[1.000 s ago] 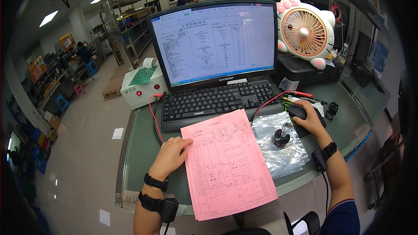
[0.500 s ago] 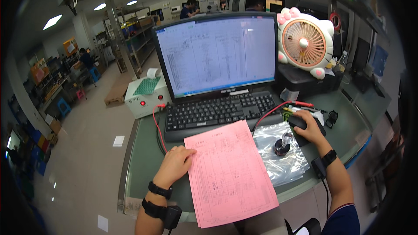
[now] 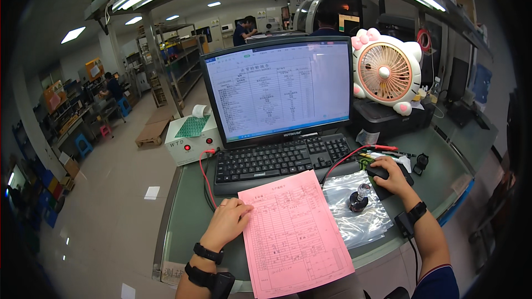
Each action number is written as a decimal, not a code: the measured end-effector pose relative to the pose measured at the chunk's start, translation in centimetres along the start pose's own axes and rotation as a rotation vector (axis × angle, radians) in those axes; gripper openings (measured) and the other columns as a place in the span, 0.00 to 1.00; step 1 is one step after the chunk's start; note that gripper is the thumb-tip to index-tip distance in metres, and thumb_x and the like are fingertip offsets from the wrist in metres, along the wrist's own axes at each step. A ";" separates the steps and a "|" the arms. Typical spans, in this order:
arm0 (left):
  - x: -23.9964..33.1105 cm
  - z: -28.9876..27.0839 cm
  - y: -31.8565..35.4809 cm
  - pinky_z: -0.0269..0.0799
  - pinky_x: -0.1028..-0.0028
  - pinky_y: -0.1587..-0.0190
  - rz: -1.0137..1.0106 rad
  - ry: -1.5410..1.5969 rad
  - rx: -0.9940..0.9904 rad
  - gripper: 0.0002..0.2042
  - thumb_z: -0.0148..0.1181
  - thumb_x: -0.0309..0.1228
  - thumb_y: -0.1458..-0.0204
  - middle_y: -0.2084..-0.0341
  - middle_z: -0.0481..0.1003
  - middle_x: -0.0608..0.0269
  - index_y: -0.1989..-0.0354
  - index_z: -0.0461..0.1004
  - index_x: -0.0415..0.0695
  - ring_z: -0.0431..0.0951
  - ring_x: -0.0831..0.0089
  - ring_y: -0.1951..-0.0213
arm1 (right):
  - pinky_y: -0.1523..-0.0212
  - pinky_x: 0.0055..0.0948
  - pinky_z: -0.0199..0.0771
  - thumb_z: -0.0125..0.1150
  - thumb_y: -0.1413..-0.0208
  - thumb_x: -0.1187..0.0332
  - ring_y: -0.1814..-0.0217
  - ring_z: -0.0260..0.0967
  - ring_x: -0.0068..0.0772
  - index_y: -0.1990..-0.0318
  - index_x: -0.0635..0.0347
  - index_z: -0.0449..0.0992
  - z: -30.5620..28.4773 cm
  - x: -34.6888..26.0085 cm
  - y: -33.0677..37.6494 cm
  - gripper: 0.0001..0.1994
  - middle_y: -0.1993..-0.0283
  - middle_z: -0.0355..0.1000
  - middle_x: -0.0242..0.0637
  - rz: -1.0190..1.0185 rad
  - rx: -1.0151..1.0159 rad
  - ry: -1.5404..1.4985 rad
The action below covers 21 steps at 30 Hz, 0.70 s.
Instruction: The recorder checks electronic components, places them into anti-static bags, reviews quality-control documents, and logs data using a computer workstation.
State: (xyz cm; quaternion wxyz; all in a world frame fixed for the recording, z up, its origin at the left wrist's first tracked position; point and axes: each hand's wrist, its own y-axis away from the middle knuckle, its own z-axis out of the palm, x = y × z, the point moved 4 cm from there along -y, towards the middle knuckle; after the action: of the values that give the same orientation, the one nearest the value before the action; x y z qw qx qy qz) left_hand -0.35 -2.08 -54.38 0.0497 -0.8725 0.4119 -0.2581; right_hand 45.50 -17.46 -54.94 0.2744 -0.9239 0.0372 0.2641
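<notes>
My left hand [image 3: 227,221] grips the upper left edge of a pink printed form [image 3: 296,238], which looks like more than one sheet. The form lies tilted at the front of the green desk, its lower end reaching over the front edge. My right hand [image 3: 391,175] is curled over a black computer mouse [image 3: 378,172] on a dark pad. Between the form and the mouse, a clear plastic bag [image 3: 346,188] lies flat with a dark-based stamp with a clear knob [image 3: 358,199] on it. A monitor [image 3: 280,91] showing a table document stands behind the black keyboard [image 3: 266,160].
A white box with red lights [image 3: 191,139] stands left of the keyboard, with red leads. At the right are a pink-and-white fan [image 3: 385,72] on a black machine [image 3: 388,119], several pens [image 3: 388,152] and a small black object [image 3: 421,162]. Other people work farther back.
The view has tilted up, so the desk and monitor sit lower. The document on the screen has scrolled to its heading. Both hands keep their places on the form and the mouse.
</notes>
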 end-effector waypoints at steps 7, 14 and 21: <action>0.0 0.0 0.0 0.68 0.64 0.48 -0.011 -0.004 -0.009 0.13 0.58 0.33 0.46 0.58 0.74 0.55 0.55 0.80 0.43 0.71 0.56 0.53 | 0.38 0.37 0.63 0.66 0.58 0.70 0.39 0.65 0.44 0.53 0.55 0.78 0.0 -0.2 0.0 0.20 0.45 0.68 0.41 0.010 0.000 -0.005; 0.0 0.1 0.0 0.68 0.64 0.48 -0.012 0.001 -0.010 0.13 0.58 0.33 0.46 0.58 0.74 0.55 0.55 0.80 0.43 0.71 0.57 0.53 | 0.36 0.37 0.61 0.65 0.58 0.72 0.38 0.64 0.45 0.52 0.58 0.76 0.0 -0.2 0.1 0.21 0.44 0.66 0.43 0.019 -0.026 0.001; -0.1 0.0 0.1 0.68 0.64 0.47 -0.019 0.007 -0.007 0.13 0.58 0.33 0.46 0.58 0.74 0.56 0.54 0.80 0.43 0.71 0.57 0.53 | 0.37 0.37 0.63 0.66 0.58 0.71 0.39 0.65 0.44 0.53 0.55 0.78 0.1 0.1 0.0 0.20 0.45 0.68 0.40 0.016 -0.008 -0.002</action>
State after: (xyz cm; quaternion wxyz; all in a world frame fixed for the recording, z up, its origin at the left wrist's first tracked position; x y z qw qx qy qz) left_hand -0.46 -2.10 -54.50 0.0428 -0.8756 0.4048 -0.2600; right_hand 45.52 -17.40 -55.03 0.2687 -0.9244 0.0433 0.2673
